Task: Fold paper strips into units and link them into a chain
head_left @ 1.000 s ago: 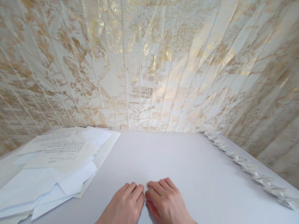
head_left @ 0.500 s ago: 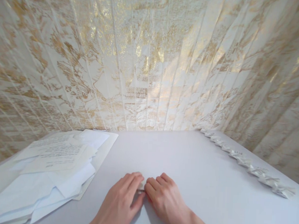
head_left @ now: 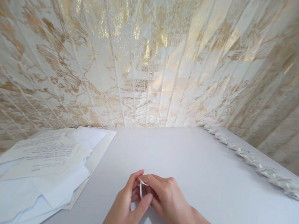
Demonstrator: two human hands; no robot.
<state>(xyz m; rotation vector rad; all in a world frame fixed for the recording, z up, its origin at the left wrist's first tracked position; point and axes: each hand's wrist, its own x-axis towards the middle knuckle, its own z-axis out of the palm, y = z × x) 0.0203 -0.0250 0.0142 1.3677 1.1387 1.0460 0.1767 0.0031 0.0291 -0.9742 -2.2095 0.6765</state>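
A small folded piece of white paper point(head_left: 141, 189) is held between my two hands above the white table, near its front. My left hand point(head_left: 129, 202) curls around its left side, with the thumb reaching across the front. From the right, my right hand point(head_left: 164, 192) grips the paper with bent fingers. Thin white paper edges stand up between the fingers, with a darker gap behind them. Most of the piece is hidden by my fingers.
A pile of loose white papers point(head_left: 50, 177), one with printed text, lies on the left of the white table point(head_left: 157, 148). Along the right edge runs a row of several small folded paper pieces point(head_left: 251, 161). A gold-patterned curtain point(head_left: 151, 75) hangs behind.
The paper, pressed low between my hands before, is now raised with its folds opened upward. My left thumb has come across the front. The view has shifted slightly.
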